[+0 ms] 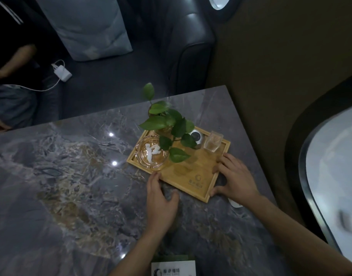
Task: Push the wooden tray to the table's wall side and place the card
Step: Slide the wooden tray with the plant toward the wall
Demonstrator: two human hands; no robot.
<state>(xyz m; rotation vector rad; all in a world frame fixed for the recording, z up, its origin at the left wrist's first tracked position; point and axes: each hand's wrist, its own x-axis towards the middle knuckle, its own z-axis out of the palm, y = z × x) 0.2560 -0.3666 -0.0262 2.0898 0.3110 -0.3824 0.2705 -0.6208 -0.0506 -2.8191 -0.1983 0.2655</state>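
Note:
The wooden tray (193, 176) lies on the grey marble table (71, 176), towards its right side. It carries a glass ashtray (151, 154) with white paper, a leafy plant (167, 124), a round white item (197, 135) and a clear square glass (213, 141). My left hand (161, 198) rests on the table with its fingertips against the tray's near-left edge. My right hand (234, 180) grips the tray's near-right corner, fingers over the rim. A white and green card (173, 268) lies at the table's near edge, below my arms.
A brown wall (270, 66) runs along the table's right side. A dark sofa (131, 76) with a pale cushion (85, 26) stands beyond the table, with a white charger (62, 72) on it. Another person's arm (9, 62) shows at far left. A small white object (235, 204) peeks from under my right wrist.

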